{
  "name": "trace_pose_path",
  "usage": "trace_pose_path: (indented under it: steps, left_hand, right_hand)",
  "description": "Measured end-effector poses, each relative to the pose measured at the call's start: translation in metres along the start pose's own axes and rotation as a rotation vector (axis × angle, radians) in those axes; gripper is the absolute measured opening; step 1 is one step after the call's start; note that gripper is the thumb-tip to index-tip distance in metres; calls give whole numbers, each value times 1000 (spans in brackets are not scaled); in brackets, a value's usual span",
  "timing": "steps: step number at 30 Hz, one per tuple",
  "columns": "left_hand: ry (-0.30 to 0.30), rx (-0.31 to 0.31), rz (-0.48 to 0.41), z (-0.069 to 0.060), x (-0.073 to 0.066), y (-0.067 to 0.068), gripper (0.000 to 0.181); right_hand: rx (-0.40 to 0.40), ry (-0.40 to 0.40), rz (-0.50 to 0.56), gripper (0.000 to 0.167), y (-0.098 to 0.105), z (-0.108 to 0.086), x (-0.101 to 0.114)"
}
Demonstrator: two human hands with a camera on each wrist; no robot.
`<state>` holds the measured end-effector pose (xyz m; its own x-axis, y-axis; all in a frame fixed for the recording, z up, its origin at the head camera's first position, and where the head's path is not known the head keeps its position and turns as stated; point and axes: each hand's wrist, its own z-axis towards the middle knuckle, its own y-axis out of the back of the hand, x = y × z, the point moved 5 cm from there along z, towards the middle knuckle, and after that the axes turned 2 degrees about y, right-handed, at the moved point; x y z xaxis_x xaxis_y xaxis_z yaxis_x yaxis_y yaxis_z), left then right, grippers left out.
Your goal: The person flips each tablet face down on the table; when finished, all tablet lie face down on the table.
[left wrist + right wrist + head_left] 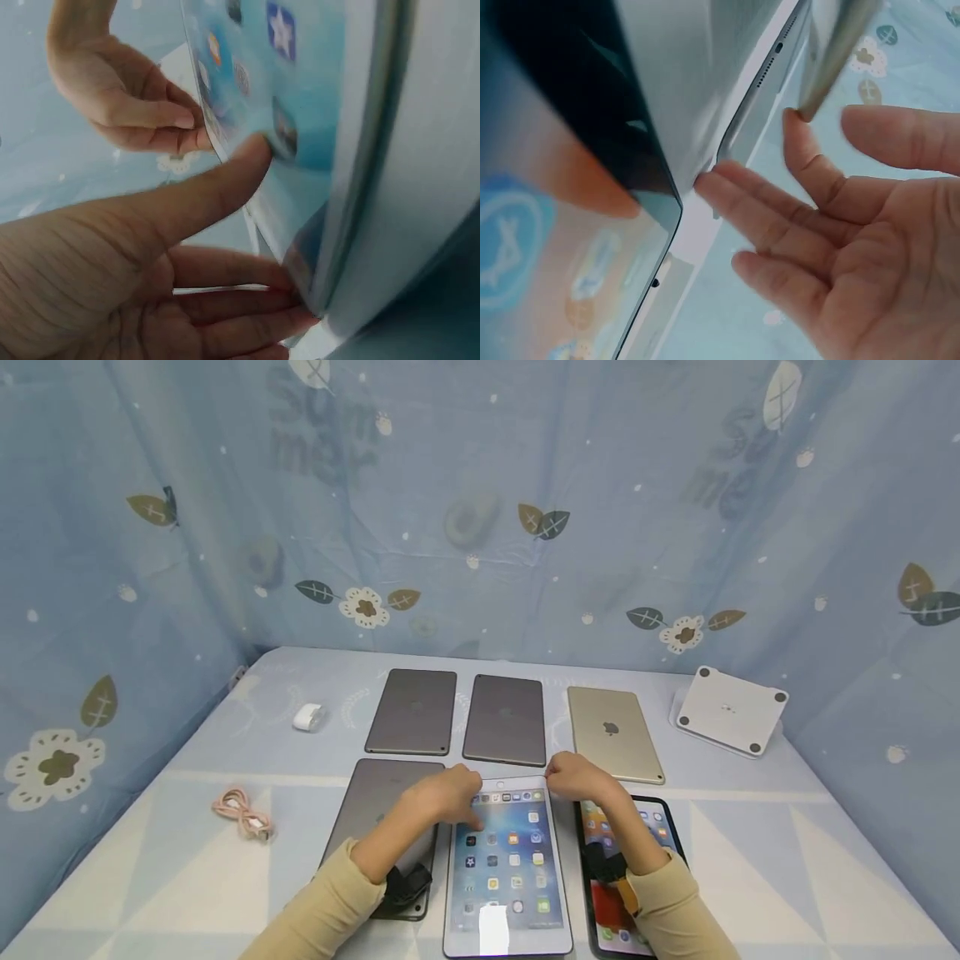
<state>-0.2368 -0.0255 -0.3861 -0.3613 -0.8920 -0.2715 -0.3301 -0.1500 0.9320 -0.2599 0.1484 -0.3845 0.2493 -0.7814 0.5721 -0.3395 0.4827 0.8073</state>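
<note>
A white-framed tablet (507, 868) with a lit screen of app icons lies at the front centre. My left hand (442, 793) holds its far left corner; in the left wrist view, the thumb (247, 161) is on the screen and the fingers (247, 330) bend to the edge. At the far right corner is my right hand (577, 777). In the right wrist view its index finger (801, 146) touches the tablet's corner, with the thumb (900, 135) apart from it. My left forearm partly covers a dark grey tablet (360, 818); the right crosses a black-framed lit tablet (658, 820).
Two dark grey tablets (411, 714) and a gold one (611, 727) lie face down behind. A white stand (727, 710) is at the back right. To the left are a white charger (307, 717) and a pink cable (243, 814). A curtain (480, 510) hangs behind the table.
</note>
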Motion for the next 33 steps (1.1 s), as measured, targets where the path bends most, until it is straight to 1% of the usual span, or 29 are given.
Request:
trace_pose_path:
  steps: [2,3,4,6,9,12,13,15,18,21,25,29,31,33]
  left_hand:
    - [5,3,-19,2,3,0,32]
    - [10,7,-34,2,4,1,32]
    - [12,10,-45,2,6,1,32]
    - [12,11,-67,2,8,3,32]
    - [11,17,-80,1,11,5,33]
    - [3,31,-79,1,13,7,35]
    - [-1,37,-81,1,13,7,35]
    - [-17,48,-89,2,14,6,35]
    - [-60,54,-92,6,14,5,35]
    - [-124,51,-111,12,11,3,35]
    - [-216,32,-205,19,5,-2,36]
    - [-302,15,-310,24,-2,-7,33]
    - [-327,15,-342,25,-6,-8,32]
    - [-336,9,-338,26,-8,-8,31]
  right_hand:
    - [-9,-12,42,16,1,0,-1]
    - [-17,-30,57,9,1,0,-1]
    - [-26,-38,71,9,1,0,-2]
    - [-30,-36,118,14,1,2,-2]
    - [-9,-19,266,18,-1,4,-3]
    - [42,5,435,24,-1,6,-3]
    - [58,7,475,26,-1,5,-3]
    - [74,18,521,29,2,4,-2]
    - [79,51,545,33,9,1,1]
    - [70,72,557,38,18,-3,2]
    - [48,84,553,41,31,-9,2]
    - [33,107,525,37,42,-16,2]
    - [32,119,510,35,45,-18,4]
    - [34,122,498,34,47,-19,5]
